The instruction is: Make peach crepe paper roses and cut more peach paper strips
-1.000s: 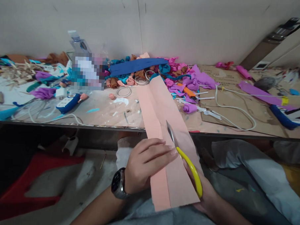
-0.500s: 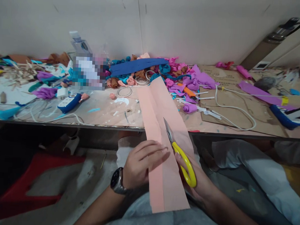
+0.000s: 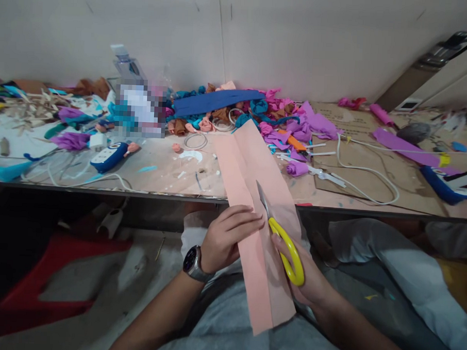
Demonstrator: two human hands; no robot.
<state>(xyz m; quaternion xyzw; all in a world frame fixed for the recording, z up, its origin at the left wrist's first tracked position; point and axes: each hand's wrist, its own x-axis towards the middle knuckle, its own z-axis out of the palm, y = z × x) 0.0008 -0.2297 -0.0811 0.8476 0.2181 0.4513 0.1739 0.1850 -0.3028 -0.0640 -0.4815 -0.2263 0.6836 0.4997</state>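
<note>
1 long peach paper, creased lengthwise, spanning table edge to lap, left hand clasping its left edge, fingers nearly straight, right hand curled round yellow-handled scissors

Peach paper is hiding most fingers of the right hand; pixelation is covering the lower part of a clear bottle; the bottom edge is cutting off both forearms; print on the cardboard is proving unreadable.

The table carries flat cardboard, crumpled paper and (farther left) a blue-and-white device.
</note>
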